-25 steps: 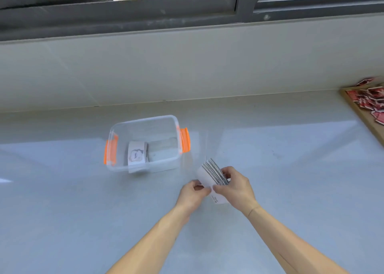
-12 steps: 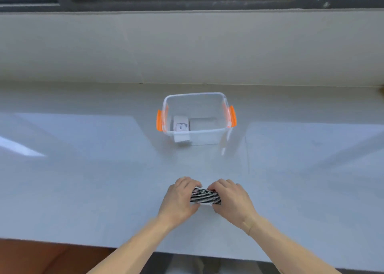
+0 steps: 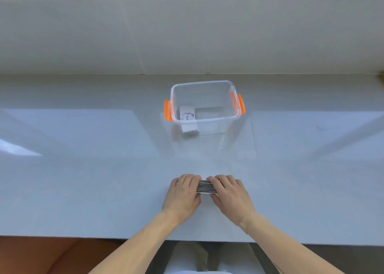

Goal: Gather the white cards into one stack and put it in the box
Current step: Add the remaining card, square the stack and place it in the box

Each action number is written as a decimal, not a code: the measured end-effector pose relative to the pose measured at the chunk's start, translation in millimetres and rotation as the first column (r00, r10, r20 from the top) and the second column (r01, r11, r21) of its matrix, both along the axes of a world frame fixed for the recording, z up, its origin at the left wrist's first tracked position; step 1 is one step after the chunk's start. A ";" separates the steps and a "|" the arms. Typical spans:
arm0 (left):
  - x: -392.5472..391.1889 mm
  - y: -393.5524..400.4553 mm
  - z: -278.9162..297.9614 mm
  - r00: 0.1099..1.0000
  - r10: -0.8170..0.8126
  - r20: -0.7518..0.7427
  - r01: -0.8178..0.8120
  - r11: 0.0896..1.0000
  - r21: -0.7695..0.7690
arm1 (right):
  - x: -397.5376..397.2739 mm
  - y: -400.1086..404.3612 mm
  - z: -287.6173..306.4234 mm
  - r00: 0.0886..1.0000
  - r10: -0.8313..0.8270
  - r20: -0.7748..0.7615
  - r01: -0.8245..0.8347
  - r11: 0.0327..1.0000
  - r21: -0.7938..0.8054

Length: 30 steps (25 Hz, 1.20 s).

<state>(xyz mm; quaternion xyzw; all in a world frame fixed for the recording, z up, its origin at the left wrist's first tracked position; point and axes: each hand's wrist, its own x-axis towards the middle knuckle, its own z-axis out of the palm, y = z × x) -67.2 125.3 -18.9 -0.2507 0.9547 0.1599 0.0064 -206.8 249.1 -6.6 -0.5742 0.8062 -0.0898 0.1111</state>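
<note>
A stack of white cards (image 3: 205, 187) stands on its edge on the pale countertop, its striped edges facing up. My left hand (image 3: 182, 194) grips the stack's left end and my right hand (image 3: 229, 194) grips its right end, so most of the stack is hidden between them. Farther back stands a clear plastic box (image 3: 234, 119) with orange side latches and no lid. Inside it, at the left, lies another white card stack (image 3: 187, 114) with printed writing on top.
The countertop's front edge (image 3: 83, 236) runs just below my wrists. A pale wall (image 3: 187, 34) rises behind the box under a dark window frame. A brown wooden corner (image 3: 381, 74) shows at the far right.
The stack went from fanned and tilted in my hands to squared up on its edge on the counter. My view swung so the box sits centred ahead. My hands drew closer together.
</note>
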 end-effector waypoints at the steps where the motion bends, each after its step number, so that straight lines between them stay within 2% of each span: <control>1: 0.7 4.3 -1.9 1.000 -0.013 0.006 0.013 0.999 -0.038 | 2.3 2.5 -4.0 0.999 0.010 -0.036 -0.011 1.000 -0.010; 3: -0.3 11.6 -3.5 1.000 0.005 0.025 -0.004 0.997 -0.072 | 5.7 5.3 -9.9 0.996 0.018 -0.084 -0.020 1.000 -0.022; 6: -0.2 11.1 -4.9 0.994 0.033 0.108 -0.034 0.999 0.003 | 5.8 5.2 -15.4 0.994 0.016 -0.104 -0.020 0.999 -0.033; 7: 2.8 9.3 -8.6 0.997 0.042 0.064 -0.047 0.996 0.076 | 5.1 4.7 -15.7 0.994 0.022 -0.108 -0.025 0.999 -0.029; 8: 8.0 6.7 -9.8 0.996 0.085 -0.009 -0.081 0.974 0.211 | 4.5 3.8 -15.3 0.994 0.026 -0.104 -0.029 0.999 -0.022; 9: 13.5 4.2 -8.9 0.981 0.177 -0.079 -0.133 0.911 0.391 | 4.3 2.9 -14.5 0.995 0.025 -0.097 -0.026 1.000 -0.015; 11: 25.7 -1.0 -5.9 0.871 0.467 -0.152 -0.254 0.693 0.674 | 4.0 1.3 -12.1 0.997 0.021 -0.080 -0.021 1.000 -0.002; 13: 35.8 -3.3 -3.7 0.719 0.683 -0.130 -0.323 0.494 0.807 | 3.6 -0.8 -9.5 0.998 0.015 -0.065 -0.015 1.000 0.002; 15: 34.8 5.2 -0.6 0.660 0.746 -0.090 -0.339 0.402 0.850 | 3.8 -2.0 -8.6 0.998 0.011 -0.057 -0.011 1.000 0.010; 16: 29.1 13.7 1.2 0.667 0.741 -0.072 -0.321 0.373 0.871 | 4.8 -2.3 -8.5 0.999 0.008 -0.054 -0.007 1.000 0.017; 20: 5.5 45.3 5.2 0.787 0.616 -0.017 -0.187 0.265 0.946 | 7.2 -1.3 -9.4 0.998 -0.017 -0.055 0.018 0.999 0.035; 22: 6.3 37.3 5.5 0.749 0.663 0.000 -0.190 0.215 0.958 | 5.9 -0.9 -9.9 0.998 -0.014 -0.061 0.016 0.999 0.035; 24: 8.6 27.4 6.1 0.678 0.735 0.026 -0.235 0.183 0.955 | 6.5 -1.1 -9.7 0.998 -0.014 -0.061 0.016 0.999 0.035; 25: 7.0 25.8 7.4 0.674 0.738 0.037 -0.241 0.172 0.955 | 7.4 -1.2 -9.2 0.998 -0.019 -0.062 0.021 0.999 0.037; 28: -1.8 32.2 10.3 0.782 0.622 0.046 -0.217 0.201 0.955 | 8.2 -1.3 -7.7 0.997 -0.046 -0.059 0.049 0.998 0.043; 30: -2.0 27.5 8.4 0.773 0.633 0.040 -0.205 0.189 0.960 | 6.3 -2.0 -7.2 0.997 -0.046 -0.058 0.049 0.997 0.051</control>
